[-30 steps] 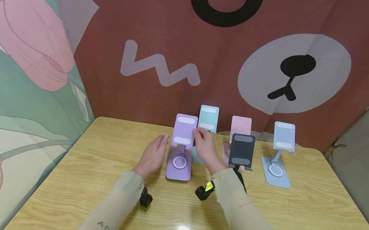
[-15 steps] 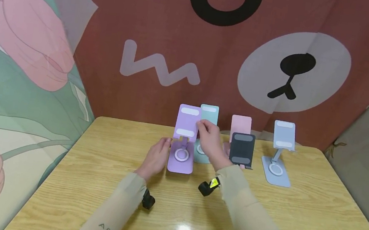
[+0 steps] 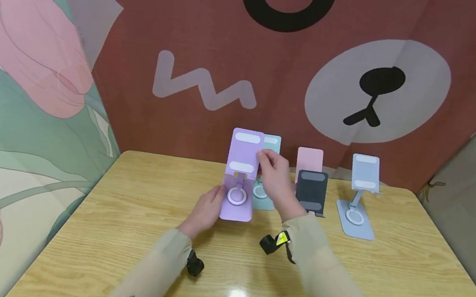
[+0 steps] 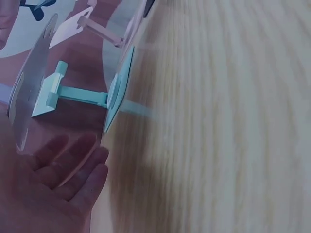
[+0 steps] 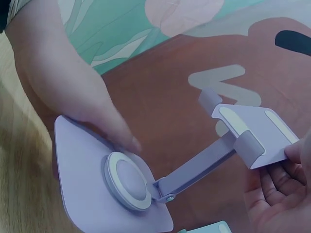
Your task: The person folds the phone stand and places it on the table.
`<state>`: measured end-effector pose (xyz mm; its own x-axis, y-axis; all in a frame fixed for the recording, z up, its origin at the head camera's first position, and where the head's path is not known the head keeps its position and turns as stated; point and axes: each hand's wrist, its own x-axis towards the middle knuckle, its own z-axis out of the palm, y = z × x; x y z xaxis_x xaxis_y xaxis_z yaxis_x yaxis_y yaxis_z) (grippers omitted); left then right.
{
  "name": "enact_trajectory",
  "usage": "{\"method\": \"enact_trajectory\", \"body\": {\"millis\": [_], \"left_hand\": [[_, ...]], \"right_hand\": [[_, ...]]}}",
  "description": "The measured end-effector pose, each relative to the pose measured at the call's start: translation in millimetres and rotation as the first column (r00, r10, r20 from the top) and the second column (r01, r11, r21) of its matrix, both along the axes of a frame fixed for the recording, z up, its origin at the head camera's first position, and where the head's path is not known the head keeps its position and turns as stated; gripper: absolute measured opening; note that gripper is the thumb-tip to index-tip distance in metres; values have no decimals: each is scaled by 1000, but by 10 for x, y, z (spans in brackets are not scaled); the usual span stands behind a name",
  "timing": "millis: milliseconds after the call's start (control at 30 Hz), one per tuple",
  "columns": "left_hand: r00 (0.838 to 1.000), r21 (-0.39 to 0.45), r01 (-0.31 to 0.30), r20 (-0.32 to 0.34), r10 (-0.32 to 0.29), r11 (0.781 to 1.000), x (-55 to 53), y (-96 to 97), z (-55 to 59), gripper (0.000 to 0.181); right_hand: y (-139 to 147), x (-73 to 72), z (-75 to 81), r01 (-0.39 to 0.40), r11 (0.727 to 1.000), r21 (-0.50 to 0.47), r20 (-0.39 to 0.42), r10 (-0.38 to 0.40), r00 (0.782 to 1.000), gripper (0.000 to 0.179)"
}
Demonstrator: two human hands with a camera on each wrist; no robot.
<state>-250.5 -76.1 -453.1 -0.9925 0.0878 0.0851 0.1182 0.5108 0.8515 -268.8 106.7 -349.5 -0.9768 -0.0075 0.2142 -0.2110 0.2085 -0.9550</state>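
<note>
A purple phone stand (image 3: 244, 152) is held above the table, its base tipped up toward the head camera. My right hand (image 3: 276, 174) pinches the right edge of its upper plate between thumb and fingers. My left hand (image 3: 207, 208) holds the left edge of its base. In the right wrist view, the left thumb lies along the edge of the base (image 5: 82, 170), with the other fingers behind it. The left wrist view shows those fingers (image 4: 80, 170) stretched out beneath the base. Close behind the purple stand is a teal phone stand (image 3: 263, 201).
A pink phone stand (image 3: 310, 157) stands behind a black phone stand (image 3: 311, 192), right of my right hand. Farther right is a blue phone stand (image 3: 365, 172). The wooden table (image 3: 127, 234) ends at a patterned cloth backdrop (image 3: 186, 126).
The purple stand has risen from the table and shifted slightly right, its base tipping up. My left hand has moved from beside it onto the base; my right hand has risen with the plate.
</note>
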Motion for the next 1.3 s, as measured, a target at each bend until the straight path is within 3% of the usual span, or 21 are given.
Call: {"method": "enact_trajectory", "body": {"millis": [300,533,700,933,1133,1300], "left_hand": [[1000,128,13,1,-13,992,30,19,-6,52],[998,262,-48,-12,53,964,38,77,9,49],[994,289,-92,-34,107,953,59,127,56,47],[990,327,-102,-59,128,940,84,179,128,45],[990,350,-78,-86,114,934,106,251,132,43],[990,400,-84,-73,124,913,132,317,145,45]], "right_hand": [[5,90,-3,-10,1000,8,-4,10,1000,32],[-15,141,5,-28,1000,-14,-15,28,1000,32],[-20,164,37,-10,1000,-14,-56,9,998,34],[-8,160,127,41,999,2,-97,-40,994,47],[10,113,167,80,997,-18,-67,-81,994,60],[19,115,175,89,996,12,-56,-88,995,68]]}}
